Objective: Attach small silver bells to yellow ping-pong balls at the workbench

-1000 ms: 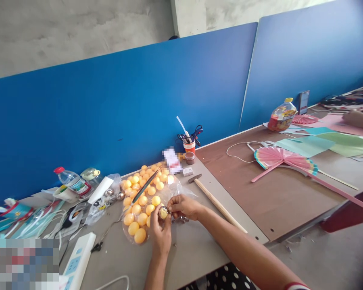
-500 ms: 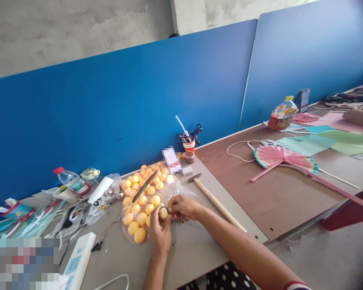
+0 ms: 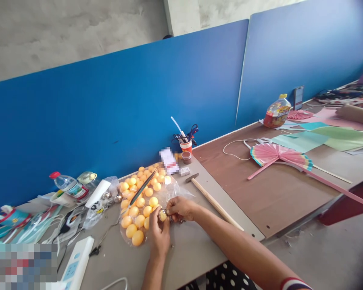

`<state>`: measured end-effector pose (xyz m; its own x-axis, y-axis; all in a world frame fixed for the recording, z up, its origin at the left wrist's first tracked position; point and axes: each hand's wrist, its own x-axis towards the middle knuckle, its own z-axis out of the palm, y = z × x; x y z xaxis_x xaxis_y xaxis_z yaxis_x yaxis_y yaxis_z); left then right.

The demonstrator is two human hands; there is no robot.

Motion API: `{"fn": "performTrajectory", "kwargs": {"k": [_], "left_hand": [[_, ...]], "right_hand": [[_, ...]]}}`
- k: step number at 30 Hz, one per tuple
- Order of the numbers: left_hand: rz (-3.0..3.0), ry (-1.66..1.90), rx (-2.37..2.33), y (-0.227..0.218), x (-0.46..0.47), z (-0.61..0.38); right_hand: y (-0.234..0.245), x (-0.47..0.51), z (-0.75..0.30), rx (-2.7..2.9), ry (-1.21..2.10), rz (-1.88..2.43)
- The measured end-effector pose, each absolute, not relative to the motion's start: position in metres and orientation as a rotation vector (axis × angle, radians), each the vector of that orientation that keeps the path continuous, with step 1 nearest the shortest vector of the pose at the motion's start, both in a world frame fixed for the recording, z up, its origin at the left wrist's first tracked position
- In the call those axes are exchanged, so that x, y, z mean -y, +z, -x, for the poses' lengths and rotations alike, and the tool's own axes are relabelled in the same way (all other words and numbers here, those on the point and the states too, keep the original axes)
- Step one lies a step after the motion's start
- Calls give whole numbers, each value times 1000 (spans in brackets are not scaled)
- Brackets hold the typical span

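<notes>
Between the thumb and fingers of my left hand [image 3: 159, 235] is a small shiny ball [image 3: 162, 215], silvery with a yellowish face. My right hand [image 3: 182, 208] is closed in a pinch against the ball's right side; what its fingertips hold is too small to make out. Just left of my hands lies a clear plastic bag of orange balls [image 3: 137, 237], with dark tweezers [image 3: 142, 187] resting across it. Some small shiny bits sit on the table below my right hand, partly hidden by it.
To the right lies a hammer [image 3: 217, 202]. Behind stand a cup of tools [image 3: 186, 146] and a small round tub [image 3: 186, 157]. A power strip [image 3: 75, 264], bottle [image 3: 69, 185] and cords are at left. Paper fan [image 3: 278, 155], juice bottle [image 3: 277, 112] and another person's arm [image 3: 355, 117] are at right.
The view has shifted slightly, so the scene sits a little further left. Both hands stay together at the shiny ball, their grip much the same.
</notes>
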<state>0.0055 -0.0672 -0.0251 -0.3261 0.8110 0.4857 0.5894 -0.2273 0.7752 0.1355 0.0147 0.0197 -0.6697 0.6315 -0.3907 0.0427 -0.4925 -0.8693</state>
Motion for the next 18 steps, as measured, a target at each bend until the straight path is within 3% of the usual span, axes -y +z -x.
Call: {"fn": "performTrajectory", "kwargs": {"k": [12, 18], "left_hand": [[-1462, 1607, -1711, -24, 68, -10], [-1300, 1686, -1659, -16, 68, -7]], "right_hand": [[28, -23, -150, 1287, 2137, 813], [31, -28, -162, 2142, 1349, 1175]]}}
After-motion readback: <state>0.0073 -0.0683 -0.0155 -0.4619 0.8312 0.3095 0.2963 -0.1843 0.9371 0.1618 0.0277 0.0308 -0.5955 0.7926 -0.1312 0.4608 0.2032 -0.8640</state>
